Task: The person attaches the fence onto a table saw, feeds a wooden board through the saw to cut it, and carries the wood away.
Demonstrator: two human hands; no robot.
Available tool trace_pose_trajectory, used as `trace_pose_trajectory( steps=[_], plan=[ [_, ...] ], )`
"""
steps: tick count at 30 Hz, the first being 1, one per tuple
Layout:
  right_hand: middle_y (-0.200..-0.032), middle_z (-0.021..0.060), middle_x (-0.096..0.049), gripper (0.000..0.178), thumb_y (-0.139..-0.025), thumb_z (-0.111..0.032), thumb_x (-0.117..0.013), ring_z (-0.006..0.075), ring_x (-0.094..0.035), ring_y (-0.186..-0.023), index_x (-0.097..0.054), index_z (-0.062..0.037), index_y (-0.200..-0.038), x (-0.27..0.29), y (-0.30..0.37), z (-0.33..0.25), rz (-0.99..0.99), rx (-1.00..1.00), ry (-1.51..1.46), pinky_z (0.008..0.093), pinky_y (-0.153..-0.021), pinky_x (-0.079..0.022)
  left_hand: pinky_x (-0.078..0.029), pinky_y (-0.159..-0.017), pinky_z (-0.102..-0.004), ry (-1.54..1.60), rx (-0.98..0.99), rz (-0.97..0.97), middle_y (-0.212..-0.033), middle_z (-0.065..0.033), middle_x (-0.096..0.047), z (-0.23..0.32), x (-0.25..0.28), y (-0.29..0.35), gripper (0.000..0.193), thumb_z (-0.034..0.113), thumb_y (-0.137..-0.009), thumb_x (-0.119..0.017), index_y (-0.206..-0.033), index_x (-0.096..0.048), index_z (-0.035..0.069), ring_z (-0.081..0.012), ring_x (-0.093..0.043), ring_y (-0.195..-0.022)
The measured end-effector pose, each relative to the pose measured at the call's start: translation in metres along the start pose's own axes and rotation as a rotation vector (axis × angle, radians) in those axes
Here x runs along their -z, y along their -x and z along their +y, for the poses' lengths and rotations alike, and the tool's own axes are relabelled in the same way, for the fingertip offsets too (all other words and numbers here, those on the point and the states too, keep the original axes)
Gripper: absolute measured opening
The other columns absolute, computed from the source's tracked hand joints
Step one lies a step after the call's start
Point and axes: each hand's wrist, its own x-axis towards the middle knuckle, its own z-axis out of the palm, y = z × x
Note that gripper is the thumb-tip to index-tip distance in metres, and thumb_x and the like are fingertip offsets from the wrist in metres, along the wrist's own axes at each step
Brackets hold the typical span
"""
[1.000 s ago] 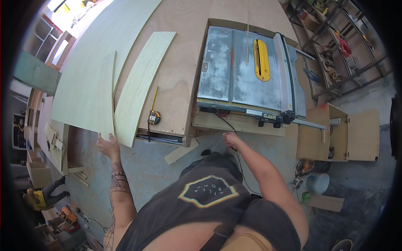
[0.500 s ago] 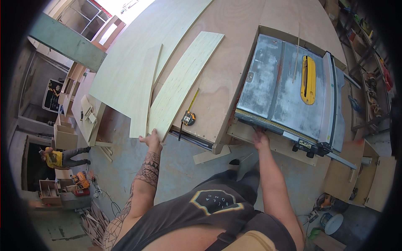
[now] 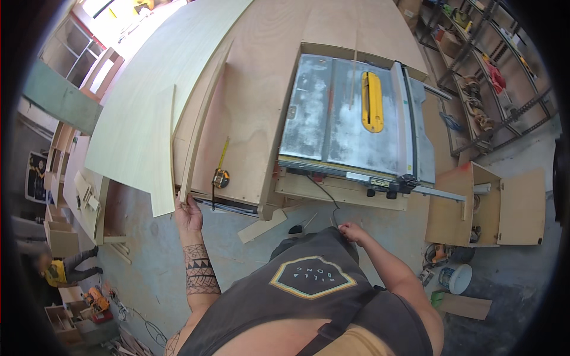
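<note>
My left hand [image 3: 189, 215] is closed on the near end of a long plywood strip [image 3: 205, 113], which stands on its edge on the wooden bench top [image 3: 255, 89]. A thin black cord [image 3: 325, 193] hangs from below the table saw [image 3: 312, 113] and runs down to my right hand [image 3: 352, 232], whose fingers are pinched around it. To the right of the strip lies a tape measure [image 3: 221, 178] with some yellow blade pulled out. Another pale strip [image 3: 162, 160] rests on the large plywood sheet [image 3: 130, 124] to the left.
An open wooden cabinet [image 3: 522, 213] and a white bucket [image 3: 456, 279] stand on the right, below metal shelving [image 3: 510, 107]. An offcut [image 3: 261, 226] lies on the floor by the bench. At the far left is another person [image 3: 56, 272], near a side table [image 3: 76, 172] with wood scraps.
The strip in my left hand has tipped from flat onto its edge. My right hand has come out from under the saw, drawing the cord down toward me. The view has shifted right.
</note>
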Motion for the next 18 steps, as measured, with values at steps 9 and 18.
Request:
trace_pose_trajectory(
  steps=[9, 18],
  plan=[
    [-0.093, 0.007, -0.07, 0.042, -0.102, -0.039, -0.066, 0.0204, -0.065, -0.076, -0.069, -0.0055, -0.127, 0.126, -0.026, 0.045, 0.061, 0.11, -0.079, 0.0395, -0.067, -0.054, -0.069, -0.093, -0.0477, -0.332, -0.305, 0.055, -0.123, -0.0268, -0.063, -0.158, -0.11, 0.078, 0.036, 0.011, -0.105, -0.063, -0.126, -0.047, -0.012, -0.0389, -0.073, -0.108],
    [-0.156, 0.0183, -0.051, 0.061, -0.109, -0.048, -0.043, 0.0341, -0.053, -0.138, -0.042, -0.011, -0.158, 0.328, -0.068, 0.132, 0.392, 0.267, -1.679, 0.0509, -0.117, -0.039, -0.068, -0.093, -0.049, -0.619, -0.308, 0.124, -0.116, -0.0217, -0.065, -0.302, -0.155, 0.159, 0.029, 0.005, -0.097, -0.064, -0.121, -0.053, -0.007, -0.0378, -0.073, -0.105]
  ],
)
